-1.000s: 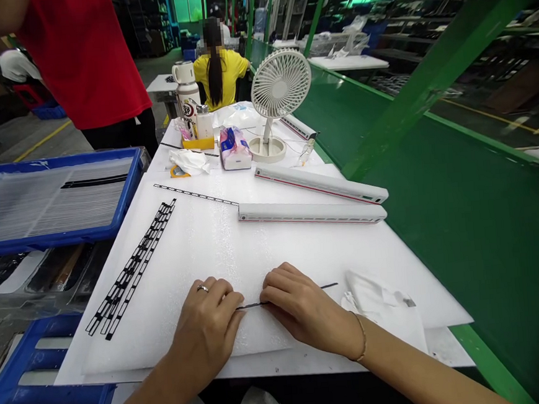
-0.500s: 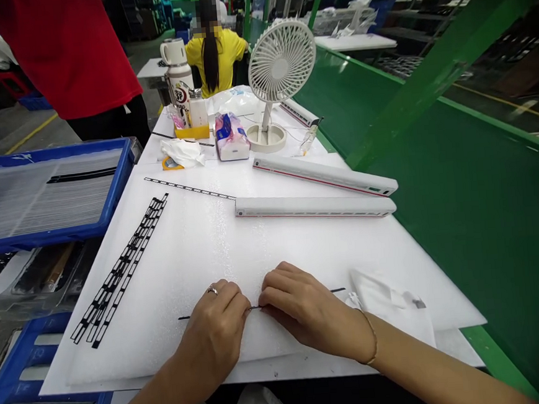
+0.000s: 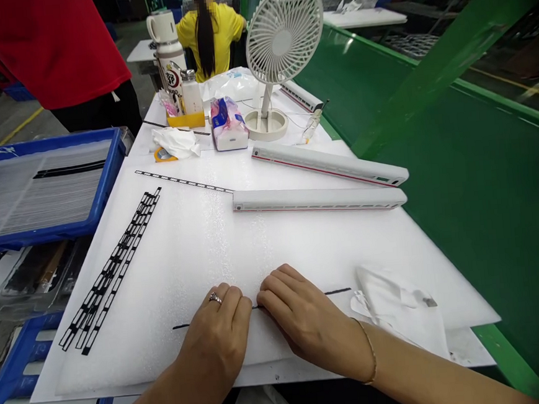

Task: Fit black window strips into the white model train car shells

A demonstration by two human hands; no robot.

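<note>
A thin black strip [image 3: 338,292] lies edge-on across the white foam sheet [image 3: 199,251], passing under both hands. My left hand [image 3: 222,330] is closed on its middle, fingers curled and pressed together. Just right of it, my right hand [image 3: 301,311] also grips the strip, fingertips down at the foam. Only the strip's two ends and a short piece between the hands show. To the left lies a stack of black ladder-like window strips [image 3: 114,270]. Beyond the hands are two white train-car shells with red stripes, a nearer one [image 3: 318,198] and a farther one [image 3: 329,163].
Crumpled white film [image 3: 394,304] lies beside my right forearm. A fan [image 3: 283,45], tissue pack [image 3: 228,124] and bottle [image 3: 172,79] stand at the back. Blue trays [image 3: 118,176] flank the table's left; a green surface [image 3: 475,210] borders its right. A person in red [image 3: 61,50] stands left.
The view has shifted slightly, so the background sits higher. Both hands still hold the strip close together; the fingers of my left hand have turned slightly over it.
</note>
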